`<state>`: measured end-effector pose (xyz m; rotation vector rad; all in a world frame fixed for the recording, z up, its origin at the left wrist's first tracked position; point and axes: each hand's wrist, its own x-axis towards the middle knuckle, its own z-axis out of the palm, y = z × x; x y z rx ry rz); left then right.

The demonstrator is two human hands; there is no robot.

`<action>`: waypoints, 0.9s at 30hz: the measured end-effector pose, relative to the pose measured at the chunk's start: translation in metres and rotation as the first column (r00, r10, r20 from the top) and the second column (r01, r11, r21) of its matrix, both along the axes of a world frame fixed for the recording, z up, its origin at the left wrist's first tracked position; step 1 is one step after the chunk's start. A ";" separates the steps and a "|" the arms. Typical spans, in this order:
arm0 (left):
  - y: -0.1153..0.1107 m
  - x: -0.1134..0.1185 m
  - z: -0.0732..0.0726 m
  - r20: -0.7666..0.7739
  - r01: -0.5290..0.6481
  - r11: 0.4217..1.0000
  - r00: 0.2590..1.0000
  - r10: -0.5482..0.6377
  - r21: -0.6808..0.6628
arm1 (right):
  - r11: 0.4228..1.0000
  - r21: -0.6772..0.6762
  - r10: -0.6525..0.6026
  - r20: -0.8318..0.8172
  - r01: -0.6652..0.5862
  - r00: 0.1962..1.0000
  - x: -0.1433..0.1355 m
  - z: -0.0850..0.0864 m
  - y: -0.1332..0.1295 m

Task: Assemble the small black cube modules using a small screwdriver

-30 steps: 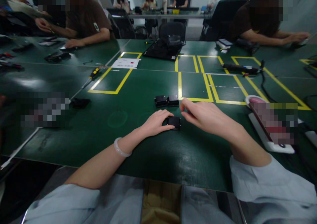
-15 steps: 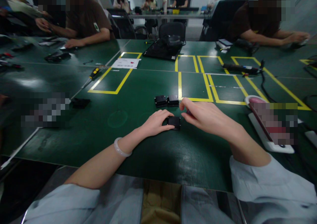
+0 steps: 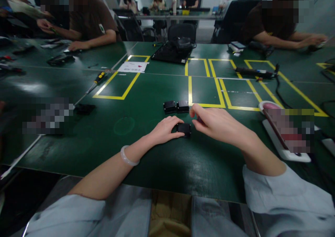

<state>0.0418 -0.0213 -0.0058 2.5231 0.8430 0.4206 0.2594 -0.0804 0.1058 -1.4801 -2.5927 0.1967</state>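
On the green table, a small black box (image 3: 184,130) lies between the thumb and fingers of my left hand (image 3: 164,130), which grip it from its left side. Just right of that box is my right hand (image 3: 217,124), its fingers curled in and its thumb below them. Anything inside those curled fingers is hidden from me. Behind the gripped box, two similar black boxes stand side by side, a left one (image 3: 170,106) and a right one (image 3: 182,106), close to the tip of my right hand.
A phone-like device on a white stand (image 3: 284,134) is to my right. Yellow tape outlines (image 3: 206,105) mark the table ahead. Farther off lie a yellow-and-black screwdriver (image 3: 99,77), a white paper (image 3: 133,67) and a black corded tool (image 3: 255,72). Other people sit across the table.
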 end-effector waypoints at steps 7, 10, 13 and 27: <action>0.000 0.000 0.000 -0.004 0.001 1.000 1.000 -0.001 0.000 | 1.000 0.002 -0.025 0.067 0.025 0.997 -0.001 -0.001 0.002; 0.000 0.000 0.001 -0.007 0.003 1.000 1.000 -0.003 -0.004 | 1.000 -0.006 -0.002 0.051 0.002 0.999 -0.001 0.000 0.001; 0.000 0.000 0.001 0.004 0.000 1.000 1.000 0.000 -0.005 | 1.000 -0.012 0.006 0.030 -0.006 1.000 -0.001 0.001 -0.001; -0.001 0.001 0.003 -0.007 -0.005 1.000 1.000 0.005 -0.001 | 1.000 -0.009 -0.011 0.049 0.011 0.999 0.000 0.000 0.001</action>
